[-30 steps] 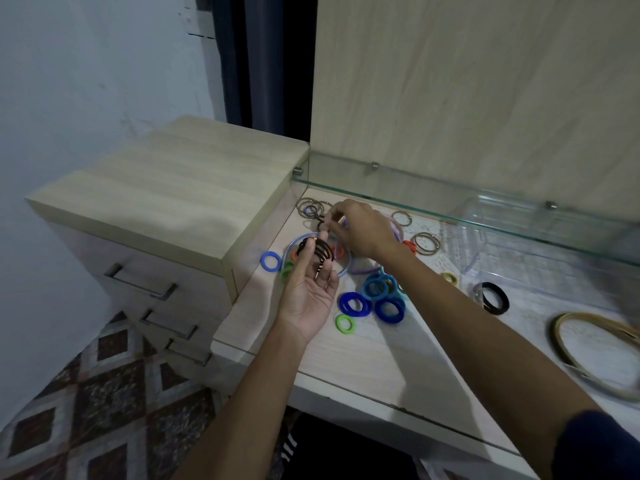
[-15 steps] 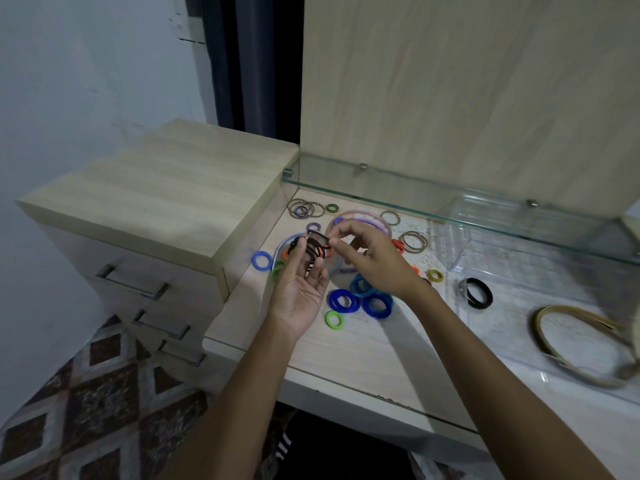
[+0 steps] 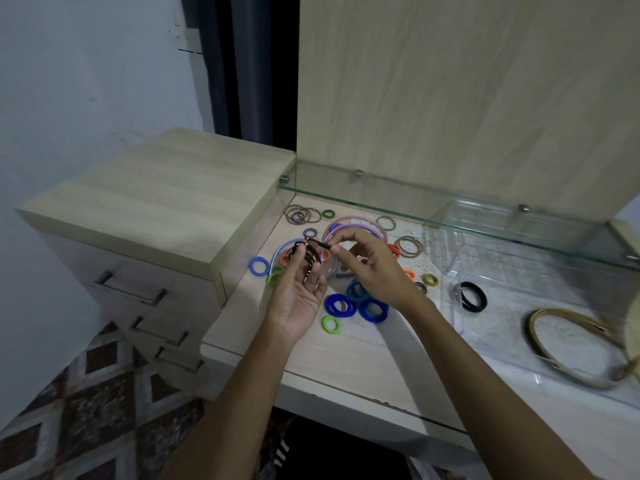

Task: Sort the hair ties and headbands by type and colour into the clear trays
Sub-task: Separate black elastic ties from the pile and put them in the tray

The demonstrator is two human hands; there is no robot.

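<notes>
A pale wood-grain worktop [image 3: 360,355] with a glass sheet over it stands against a tall panel of the same wood, with a narrow glass shelf [image 3: 450,216] fixed along the back. To the left a light wooden drawer unit [image 3: 156,209] with metal bar handles rises a little above the worktop, and beyond it are a bluish-white wall and a dark curtain. The floor below shows brown and cream diamond tiles.

On the right a clear plastic tray [image 3: 540,327] is hard to trace against the glass; a black fabric hair tie [image 3: 472,296] and a tan hoop headband [image 3: 575,348] lie on it, the headband cut off at the right edge. Another clear plastic box [image 3: 505,216] sits behind the shelf, its outline faint.

The left hand [image 3: 298,289] is palm up, fingers loosely raised, with a bunch of thin dark brown elastic hair ties [image 3: 306,255] looped over its fingertips. The right hand [image 3: 372,268] pinches the end of one of these ties between thumb and forefinger, just beside the left fingertips and above the scattered pile.

Beneath the hands lie pink and lilac plastic headbands [image 3: 356,225], partly hidden by the right hand, thick dark blue fabric hair ties [image 3: 341,305] just right of the left wrist, a bright green small hair tie [image 3: 330,323], a light blue ring tie [image 3: 259,266] near the drawer unit, orange ties [image 3: 394,250] and thin tan ties [image 3: 409,244] farther back.
</notes>
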